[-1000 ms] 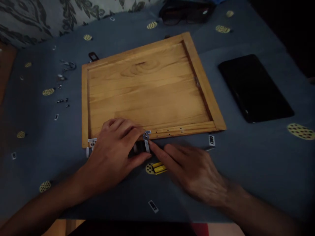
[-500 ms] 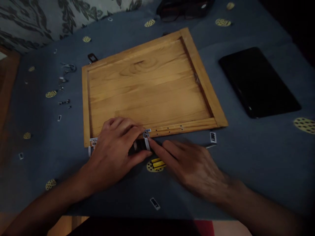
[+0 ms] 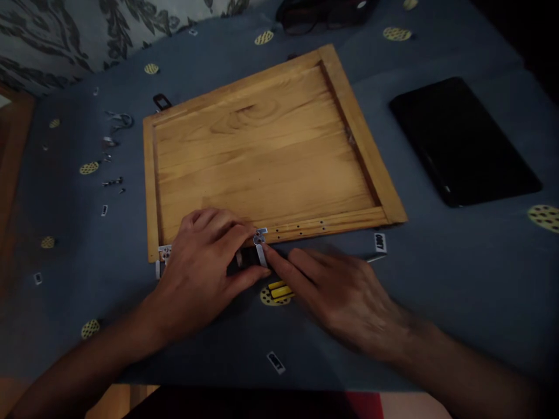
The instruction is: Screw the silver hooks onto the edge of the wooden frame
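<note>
A framed wooden panel (image 3: pixel 262 151) lies flat, with a row of small holes along its near edge. At that edge my left hand (image 3: pixel 203 262) is closed round a dark handle (image 3: pixel 250 256) with metal end brackets; most of it is hidden beneath the hand. One metal bracket (image 3: pixel 259 237) rests on the panel's rim, by my left fingertips. My right hand (image 3: pixel 345 297) reaches its index finger to this bracket. Curled under the same hand is a screwdriver (image 3: pixel 280 290), its yellow-and-black grip showing on one side and its thin shaft on the other.
Screws and small metal fittings (image 3: pixel 112 181) lie left of the panel. A dark latch-like piece (image 3: pixel 162 102) sticks out at the far left edge. A black tablet-like slab (image 3: pixel 465 142) lies to the right, and glasses (image 3: pixel 323 17) at the back. Patterned blue cloth (image 3: pixel 209 361) covers the table.
The view has shifted very slightly. Both hands keep the same hold at the bracket, and the panel has not visibly moved on the cloth.
</note>
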### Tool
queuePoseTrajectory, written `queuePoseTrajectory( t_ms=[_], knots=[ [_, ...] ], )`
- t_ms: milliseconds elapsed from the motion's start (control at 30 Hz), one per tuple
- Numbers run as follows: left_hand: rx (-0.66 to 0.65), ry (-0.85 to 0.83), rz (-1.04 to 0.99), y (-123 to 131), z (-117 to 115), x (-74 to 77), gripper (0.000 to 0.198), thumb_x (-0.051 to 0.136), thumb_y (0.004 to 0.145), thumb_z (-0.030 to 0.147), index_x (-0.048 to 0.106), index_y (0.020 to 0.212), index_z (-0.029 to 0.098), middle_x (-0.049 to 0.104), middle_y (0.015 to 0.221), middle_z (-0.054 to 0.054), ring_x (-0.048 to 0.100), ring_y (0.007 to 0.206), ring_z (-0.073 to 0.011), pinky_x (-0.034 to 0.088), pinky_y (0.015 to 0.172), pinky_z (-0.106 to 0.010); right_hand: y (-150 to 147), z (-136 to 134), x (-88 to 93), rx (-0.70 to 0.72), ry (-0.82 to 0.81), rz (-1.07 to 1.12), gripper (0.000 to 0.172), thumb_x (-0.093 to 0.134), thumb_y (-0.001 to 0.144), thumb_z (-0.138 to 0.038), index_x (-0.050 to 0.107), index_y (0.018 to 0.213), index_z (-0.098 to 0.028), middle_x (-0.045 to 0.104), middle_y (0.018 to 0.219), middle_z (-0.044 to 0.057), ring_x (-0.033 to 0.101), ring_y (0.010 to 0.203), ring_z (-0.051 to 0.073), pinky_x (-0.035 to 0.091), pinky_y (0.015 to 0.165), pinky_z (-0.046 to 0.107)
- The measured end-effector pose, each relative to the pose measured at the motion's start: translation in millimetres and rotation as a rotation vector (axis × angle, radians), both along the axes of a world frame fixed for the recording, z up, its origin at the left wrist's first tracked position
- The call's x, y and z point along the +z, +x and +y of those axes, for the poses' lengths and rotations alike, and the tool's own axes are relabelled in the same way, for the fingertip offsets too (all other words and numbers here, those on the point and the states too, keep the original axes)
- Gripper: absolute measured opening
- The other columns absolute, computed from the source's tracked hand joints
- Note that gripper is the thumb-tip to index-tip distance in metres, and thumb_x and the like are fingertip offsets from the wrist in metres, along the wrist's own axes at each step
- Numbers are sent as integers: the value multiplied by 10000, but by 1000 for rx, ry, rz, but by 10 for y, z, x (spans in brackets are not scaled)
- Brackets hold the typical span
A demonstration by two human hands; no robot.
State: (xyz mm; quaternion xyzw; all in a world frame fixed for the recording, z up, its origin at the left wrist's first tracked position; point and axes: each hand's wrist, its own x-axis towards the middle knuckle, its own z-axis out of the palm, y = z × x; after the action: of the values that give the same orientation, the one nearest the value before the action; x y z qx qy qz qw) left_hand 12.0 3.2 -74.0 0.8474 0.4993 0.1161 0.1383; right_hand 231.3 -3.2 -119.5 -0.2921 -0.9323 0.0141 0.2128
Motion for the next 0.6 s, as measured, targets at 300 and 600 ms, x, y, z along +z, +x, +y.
queuePoseTrajectory(
  t_ms=[300,600],
  knots=[
    [-3,40,21,7,11,-7,288,670,943,471,644,1085,222,703,1091,-64,648,1039,-266,501,903,-470,-2,-17,18,-18,12,40,376,355,1026,-43,672,1228,-50,580,670,-3,538,605,122,380,507,282],
    [1,43,8,11,10,-9,286,752,889,406,673,1078,207,707,1086,-74,652,1038,-272,518,900,-472,-8,-13,18,-27,33,52,360,356,1005,-19,654,1206,-45,596,675,1,559,599,131,387,502,289]
  ],
)
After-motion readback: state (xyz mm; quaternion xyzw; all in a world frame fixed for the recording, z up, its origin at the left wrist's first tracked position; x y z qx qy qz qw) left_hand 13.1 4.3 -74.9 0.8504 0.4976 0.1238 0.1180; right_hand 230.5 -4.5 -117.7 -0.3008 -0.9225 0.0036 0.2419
